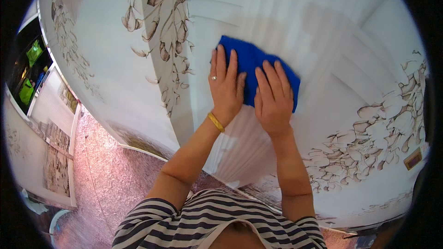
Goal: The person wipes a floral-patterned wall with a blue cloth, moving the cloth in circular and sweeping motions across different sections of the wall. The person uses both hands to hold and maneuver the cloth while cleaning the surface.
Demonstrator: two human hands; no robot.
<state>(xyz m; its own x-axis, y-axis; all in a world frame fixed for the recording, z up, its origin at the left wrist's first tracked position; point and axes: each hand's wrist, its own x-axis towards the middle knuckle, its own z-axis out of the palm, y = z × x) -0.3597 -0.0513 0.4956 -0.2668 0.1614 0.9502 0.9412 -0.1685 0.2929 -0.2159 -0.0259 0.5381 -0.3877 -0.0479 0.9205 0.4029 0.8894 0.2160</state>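
Observation:
A folded blue cloth [247, 55] lies flat against a large white panel [214, 10] printed with brown floral drawings and pale drapery. My left hand [226, 84], with a ring and a yellow bracelet, presses on the cloth's left part with its fingers spread. On the right part rests my right hand [275, 97], palm down, its fingers closer together. The thumbs are apart, with blue cloth visible between the hands. Both palms are hidden from view.
Pinkish textured flooring [104, 166] shows beyond the panel's lower left edge. Other printed panels [45, 145] stand at far left, near bright green items [26, 91] in a dark opening. A small framed plate [413, 159] is at the right.

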